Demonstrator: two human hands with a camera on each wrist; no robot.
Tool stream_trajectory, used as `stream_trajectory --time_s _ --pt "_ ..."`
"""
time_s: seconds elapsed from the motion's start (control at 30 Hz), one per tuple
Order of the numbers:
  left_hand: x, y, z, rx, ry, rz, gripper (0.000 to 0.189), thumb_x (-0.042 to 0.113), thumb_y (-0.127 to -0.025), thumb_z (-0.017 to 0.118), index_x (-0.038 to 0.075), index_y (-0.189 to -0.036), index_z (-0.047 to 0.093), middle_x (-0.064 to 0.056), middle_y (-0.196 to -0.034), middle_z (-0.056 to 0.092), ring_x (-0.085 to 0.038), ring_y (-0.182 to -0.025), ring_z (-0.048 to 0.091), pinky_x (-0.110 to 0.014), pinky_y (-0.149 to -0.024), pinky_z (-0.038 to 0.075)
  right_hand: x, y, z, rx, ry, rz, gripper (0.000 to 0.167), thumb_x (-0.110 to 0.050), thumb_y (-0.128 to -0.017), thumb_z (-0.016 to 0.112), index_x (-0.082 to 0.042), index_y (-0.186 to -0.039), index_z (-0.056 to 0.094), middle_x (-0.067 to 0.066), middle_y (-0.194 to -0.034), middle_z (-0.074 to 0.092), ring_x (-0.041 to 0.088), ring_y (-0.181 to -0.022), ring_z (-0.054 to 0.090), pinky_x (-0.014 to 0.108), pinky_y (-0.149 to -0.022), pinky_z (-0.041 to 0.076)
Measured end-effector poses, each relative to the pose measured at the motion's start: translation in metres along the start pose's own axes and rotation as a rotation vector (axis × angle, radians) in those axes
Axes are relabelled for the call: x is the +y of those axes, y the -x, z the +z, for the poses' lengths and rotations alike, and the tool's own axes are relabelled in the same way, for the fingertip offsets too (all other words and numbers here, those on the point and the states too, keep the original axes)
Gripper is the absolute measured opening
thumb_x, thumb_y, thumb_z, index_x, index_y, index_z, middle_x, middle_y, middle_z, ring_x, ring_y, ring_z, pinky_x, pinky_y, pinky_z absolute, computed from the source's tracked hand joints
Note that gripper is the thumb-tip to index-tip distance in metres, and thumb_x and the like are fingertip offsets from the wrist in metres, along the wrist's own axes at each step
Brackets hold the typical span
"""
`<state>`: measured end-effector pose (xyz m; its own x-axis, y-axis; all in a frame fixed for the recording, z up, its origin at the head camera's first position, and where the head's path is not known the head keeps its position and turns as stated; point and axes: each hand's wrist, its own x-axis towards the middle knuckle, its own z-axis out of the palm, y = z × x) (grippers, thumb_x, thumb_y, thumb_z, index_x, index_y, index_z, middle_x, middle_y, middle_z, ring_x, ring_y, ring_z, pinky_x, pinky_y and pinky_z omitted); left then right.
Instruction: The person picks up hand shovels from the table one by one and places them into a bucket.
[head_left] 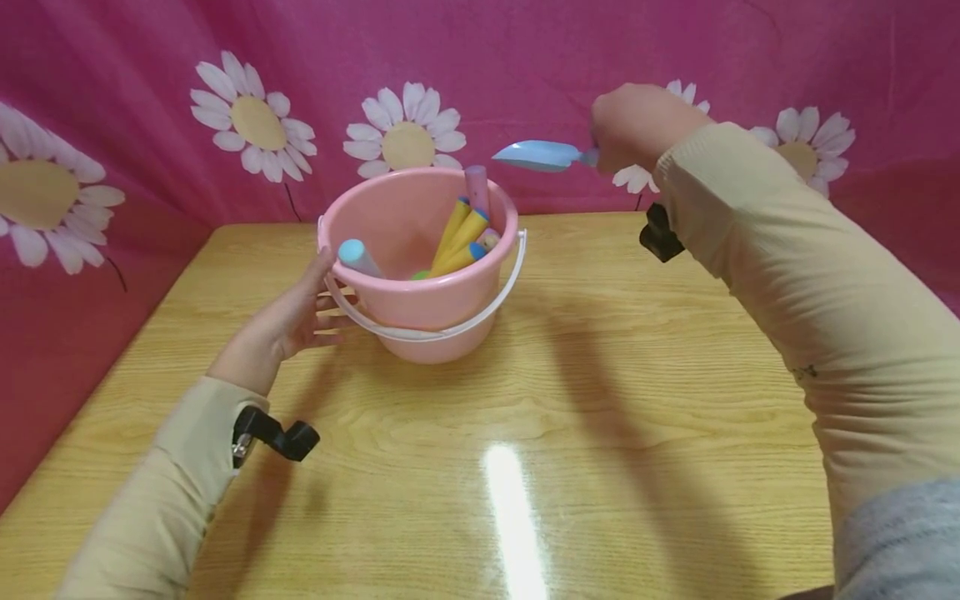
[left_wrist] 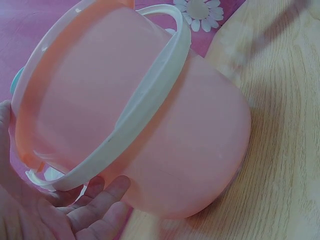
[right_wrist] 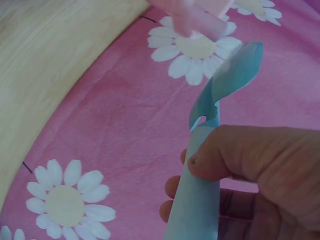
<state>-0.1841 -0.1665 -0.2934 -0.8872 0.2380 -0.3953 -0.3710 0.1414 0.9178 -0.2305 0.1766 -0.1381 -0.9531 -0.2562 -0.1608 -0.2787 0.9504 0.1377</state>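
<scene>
A pink plastic bucket (head_left: 427, 312) with a white handle (head_left: 435, 335) stands on the wooden table. My left hand (head_left: 303, 312) is at its left side, thumb at the rim and fingers spread loosely along the outer wall. Seen in the left wrist view, several fingertips (left_wrist: 117, 187) lie by the handle's lower end. My right hand (head_left: 637, 125) is raised to the right of the bucket, above rim height. It grips a light blue toy trowel (head_left: 543, 156) by the handle, thumb along the top in the right wrist view; the blade points left toward the bucket.
Inside the bucket are several yellow pieces with blue ends (head_left: 453, 242), a purple cylinder (head_left: 477, 190) and a light blue rounded handle (head_left: 357, 257). Behind the table (head_left: 600, 400) hangs a pink cloth (head_left: 525, 67) with daisies. A black wrist mount (head_left: 273, 433) sticks out from the left sleeve.
</scene>
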Motion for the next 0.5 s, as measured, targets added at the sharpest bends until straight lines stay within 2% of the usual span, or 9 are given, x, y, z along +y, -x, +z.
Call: stream_trajectory --time_s 0.13,0.3,0.4,0.5 --pt "0.000 0.000 0.000 0.006 0.000 -0.006 0.097 0.073 -0.076 0.034 0.007 -0.142 0.009 -0.020 -0.143 0.019 -0.039 -0.126 0.029 -0.048 -0.097 0.026 -0.005 0.002 -0.009 0.046 0.060 -0.017 0.005 -0.002 -0.074 0.053 0.001 -0.076 0.057 0.008 -0.068 0.050 0.024 -0.063 0.042 0.036 -0.056 0.037" --pt "-0.001 0.001 0.000 0.014 0.002 -0.009 0.096 0.073 -0.076 0.034 0.007 -0.142 0.010 -0.020 -0.143 0.020 -0.038 -0.125 0.030 -0.042 -0.089 0.035 -0.016 0.004 -0.019 0.059 0.083 -0.012 0.006 -0.003 -0.077 0.057 0.001 -0.081 0.060 0.010 -0.072 0.052 0.026 -0.067 0.043 0.038 -0.058 0.039" --pt "-0.001 0.001 0.000 0.019 0.000 -0.011 0.096 0.073 -0.077 0.033 0.007 -0.142 0.009 -0.020 -0.143 0.020 -0.038 -0.125 0.030 -0.043 -0.090 0.034 -0.024 0.005 -0.025 0.040 0.092 -0.002 0.006 -0.001 -0.077 0.058 0.001 -0.082 0.060 0.011 -0.073 0.052 0.026 -0.067 0.043 0.037 -0.058 0.039" --pt "-0.001 0.001 -0.001 0.019 0.002 -0.011 0.097 0.073 -0.077 0.033 0.007 -0.143 0.008 -0.020 -0.144 0.019 -0.039 -0.126 0.029 -0.047 -0.095 0.029 -0.034 0.004 -0.031 0.014 0.148 0.012 0.005 0.000 -0.076 0.056 0.001 -0.081 0.058 0.011 -0.075 0.050 0.025 -0.066 0.043 0.035 -0.058 0.038"
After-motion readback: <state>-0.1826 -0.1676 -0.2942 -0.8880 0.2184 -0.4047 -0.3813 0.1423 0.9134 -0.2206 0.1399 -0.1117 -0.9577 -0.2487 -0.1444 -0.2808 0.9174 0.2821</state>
